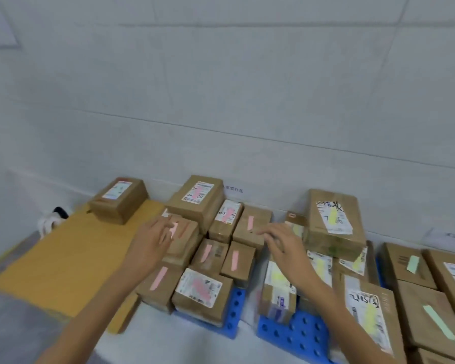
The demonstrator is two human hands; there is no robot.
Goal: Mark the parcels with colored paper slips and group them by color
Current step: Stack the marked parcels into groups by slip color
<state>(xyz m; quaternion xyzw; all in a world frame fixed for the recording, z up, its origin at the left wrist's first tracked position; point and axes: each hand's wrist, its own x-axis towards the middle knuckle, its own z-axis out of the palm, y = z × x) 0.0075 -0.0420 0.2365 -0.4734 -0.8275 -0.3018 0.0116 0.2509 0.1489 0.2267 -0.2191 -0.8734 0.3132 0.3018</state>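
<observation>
Two hands hover over the pink-slipped parcels (237, 261): left hand (150, 240) fingers at a pink slip (173, 229) atop one parcel, grip unclear; right hand (284, 248) fingers spread, empty. Apparently marking; next, likely pressing the slip flat.

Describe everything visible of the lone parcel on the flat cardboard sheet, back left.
The lone parcel is a brown cardboard box, closed, lying flat with a white printed label on top. No coloured slip shows on it. It rests on the flat cardboard sheet close to the wall, apart from the other parcels.
</observation>
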